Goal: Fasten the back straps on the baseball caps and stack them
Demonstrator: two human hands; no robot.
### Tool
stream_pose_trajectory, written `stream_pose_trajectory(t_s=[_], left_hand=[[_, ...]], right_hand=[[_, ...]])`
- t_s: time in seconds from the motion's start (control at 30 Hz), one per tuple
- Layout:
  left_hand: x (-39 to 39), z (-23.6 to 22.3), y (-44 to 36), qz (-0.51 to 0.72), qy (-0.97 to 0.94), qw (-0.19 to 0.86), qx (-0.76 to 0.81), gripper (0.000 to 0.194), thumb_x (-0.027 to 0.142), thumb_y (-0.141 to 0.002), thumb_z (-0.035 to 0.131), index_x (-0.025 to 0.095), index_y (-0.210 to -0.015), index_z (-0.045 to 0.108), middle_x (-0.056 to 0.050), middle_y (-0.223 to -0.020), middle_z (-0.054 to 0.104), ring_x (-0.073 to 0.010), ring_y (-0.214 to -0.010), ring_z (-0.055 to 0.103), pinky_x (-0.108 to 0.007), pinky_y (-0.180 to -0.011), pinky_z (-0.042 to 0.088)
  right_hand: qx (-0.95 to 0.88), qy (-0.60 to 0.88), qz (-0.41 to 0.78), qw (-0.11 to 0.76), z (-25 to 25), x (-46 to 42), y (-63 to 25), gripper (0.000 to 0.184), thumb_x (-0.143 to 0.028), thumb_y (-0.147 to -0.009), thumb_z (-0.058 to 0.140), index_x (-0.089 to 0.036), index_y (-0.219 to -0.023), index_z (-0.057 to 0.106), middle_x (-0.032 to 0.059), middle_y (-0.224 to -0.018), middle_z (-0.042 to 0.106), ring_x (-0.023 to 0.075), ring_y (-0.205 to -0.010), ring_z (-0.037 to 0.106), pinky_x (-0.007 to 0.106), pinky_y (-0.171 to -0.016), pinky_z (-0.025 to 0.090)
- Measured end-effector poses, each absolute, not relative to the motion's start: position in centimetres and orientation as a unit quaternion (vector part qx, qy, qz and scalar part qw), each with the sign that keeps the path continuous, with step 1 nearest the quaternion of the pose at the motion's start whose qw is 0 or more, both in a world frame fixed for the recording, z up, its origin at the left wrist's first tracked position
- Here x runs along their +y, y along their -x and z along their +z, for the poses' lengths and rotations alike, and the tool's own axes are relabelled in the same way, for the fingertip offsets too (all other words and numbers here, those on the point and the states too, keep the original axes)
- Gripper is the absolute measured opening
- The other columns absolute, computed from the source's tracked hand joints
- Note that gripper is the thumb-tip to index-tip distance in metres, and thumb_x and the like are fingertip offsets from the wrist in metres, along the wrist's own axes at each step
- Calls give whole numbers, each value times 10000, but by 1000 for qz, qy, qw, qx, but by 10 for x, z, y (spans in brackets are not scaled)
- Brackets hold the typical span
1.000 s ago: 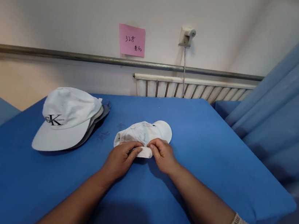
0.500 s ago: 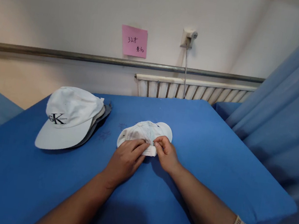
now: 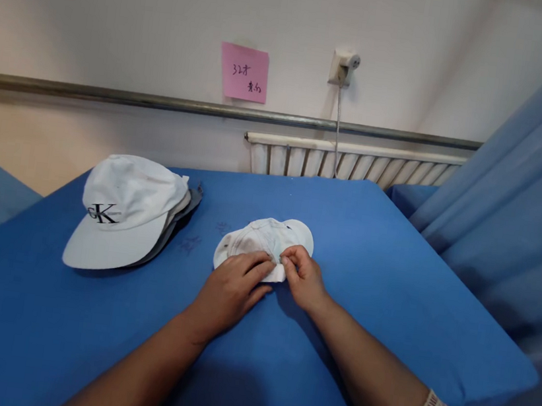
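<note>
A small white baseball cap (image 3: 258, 230) lies on its side on the blue-covered bed, its brim pointing to the right and away from me. My left hand (image 3: 233, 291) covers the cap's near edge, with the fingertips closed on the fabric there and the thumb lower, by the bed cover. Just to the right, my right hand (image 3: 305, 281) pinches the same edge between thumb and forefinger. The fingers partly hide this near edge, so whatever detail they hold there is unclear.
A stack of caps stands on the left, topped by a white cap (image 3: 126, 197) with dark letters. Beneath everything spreads the blue bed cover (image 3: 388, 298). Behind are a metal rail (image 3: 164, 103), a radiator (image 3: 296, 160) and a plugged socket (image 3: 339, 67). A blue curtain (image 3: 518, 182) hangs right.
The small cap has turned and flattened slightly under my hands. My left fingers have slid rightward over its near edge, covering more of it, while my right hand keeps its pinch.
</note>
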State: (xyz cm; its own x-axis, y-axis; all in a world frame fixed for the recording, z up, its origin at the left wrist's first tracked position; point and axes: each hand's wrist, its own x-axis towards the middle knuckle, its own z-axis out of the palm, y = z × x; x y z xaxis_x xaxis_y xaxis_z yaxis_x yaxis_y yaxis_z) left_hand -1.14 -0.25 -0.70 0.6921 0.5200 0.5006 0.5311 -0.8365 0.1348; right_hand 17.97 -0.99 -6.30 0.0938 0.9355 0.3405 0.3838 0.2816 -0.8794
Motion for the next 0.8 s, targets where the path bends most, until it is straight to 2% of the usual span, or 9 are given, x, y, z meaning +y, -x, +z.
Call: stream_pose_trajectory(t_s=[0.1, 0.2, 0.3, 0.43, 0.5, 0.67, 0.8], left_hand=[[-2, -8, 10, -278, 914, 1, -294, 222, 178, -928, 542, 196, -1127, 637, -96, -1172, 667, -222, -1064, 650, -358, -895, 535], [-1, -10, 10, -299, 908, -13, -293, 194, 177, -938, 528, 196, -1089, 648, -84, -1168, 668, -192, -1039, 661, -312, -883, 538], [1, -12, 11, -319, 900, -14, -296, 155, 185, -939, 529, 189, -1033, 653, -83, -1132, 687, -189, -1020, 669, -320, -891, 532], [3, -10, 13, -346, 880, -8, -324, 112, 210, -928, 545, 180, -970, 644, -83, -1035, 720, -220, -1012, 668, -375, -914, 503], [3, -8, 14, -346, 872, -13, -345, 118, 237, -932, 544, 181, -963, 643, -73, -969, 727, -219, -948, 674, -377, -883, 500], [0, -8, 15, -327, 870, -46, -367, 162, 293, -945, 537, 179, -928, 651, -59, -876, 716, -212, -844, 665, -357, -810, 498], [0, -8, 15, -322, 860, -113, -380, 175, 313, -947, 533, 194, -925, 660, -36, -869, 714, -194, -816, 659, -336, -788, 496]], right_hand=[[-617, 531, 265, 517, -61, -11, -179, 111, -276, -910, 483, -214, -964, 558, -11, -755, 631, 152, -670, 562, 259, -623, 428], [-617, 532, 256, 520, -57, -13, -179, 112, -272, -914, 474, -211, -960, 556, 0, -781, 638, 155, -695, 569, 266, -637, 432], [-635, 525, 256, 507, -52, -17, -180, 119, -309, -919, 506, -214, -978, 545, 10, -836, 645, 164, -750, 582, 281, -686, 449], [-698, 512, 205, 458, -46, -25, -180, 333, -371, -811, 706, -217, -1051, 534, 47, -987, 660, 218, -914, 593, 345, -814, 456], [-721, 511, 170, 436, -44, -28, -178, 377, -367, -786, 742, -212, -1061, 535, 64, -1013, 661, 239, -949, 588, 364, -836, 449], [-741, 515, 121, 413, -39, -29, -174, 150, -294, -888, 605, -200, -996, 561, 54, -905, 650, 205, -816, 577, 330, -754, 433], [-761, 489, 110, 412, -36, -27, -174, 58, -224, -893, 552, -197, -912, 599, 46, -853, 640, 194, -801, 571, 327, -754, 424]])
